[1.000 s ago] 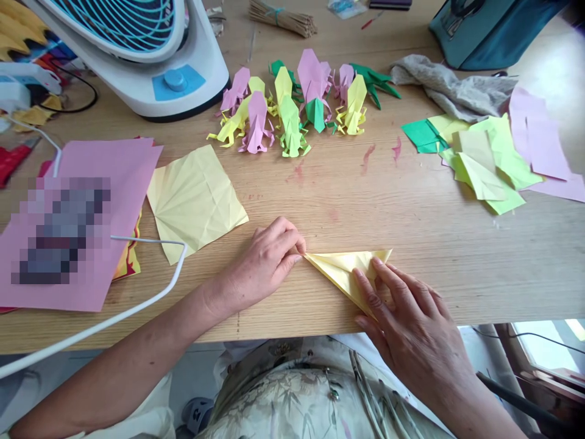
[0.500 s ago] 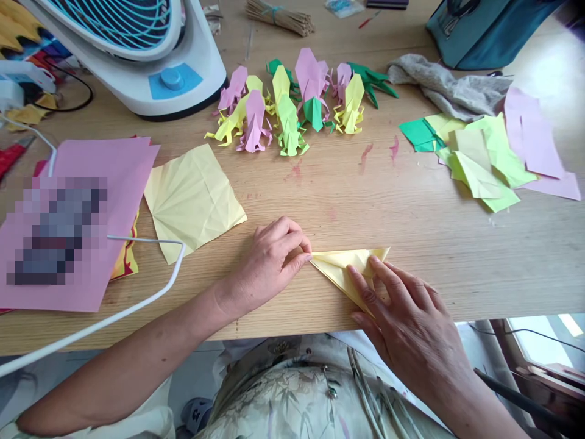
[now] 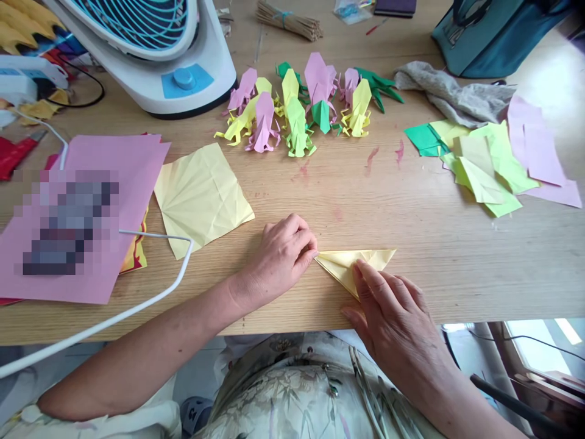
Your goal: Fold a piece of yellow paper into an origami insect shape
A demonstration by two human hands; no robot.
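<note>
The folded yellow paper [image 3: 346, 263] is a long, thin triangle with flat, smooth sides and a crease line down its middle. It lies flat on the wooden table [image 3: 411, 225], close to the front edge and right in front of the person. Its long way runs from left to right, almost in line with the table's front edge. Its sharpest tip points left, its other far corner points right, and a third corner points down toward the person, under the right hand. The left hand [image 3: 283, 256] is curled up small, and its thumb and fingertips come together on the sharp left tip. The right hand [image 3: 393, 317] is flat with its fingers straight and close together, and it presses down on the lower part of the paper. Just to the left lies a creased yellow square [image 3: 201, 198], touching a stack of pink sheets [image 3: 114, 164]. Farther back stands a row of little paper animals [image 3: 297, 113] in pink, yellow and green.
</note>
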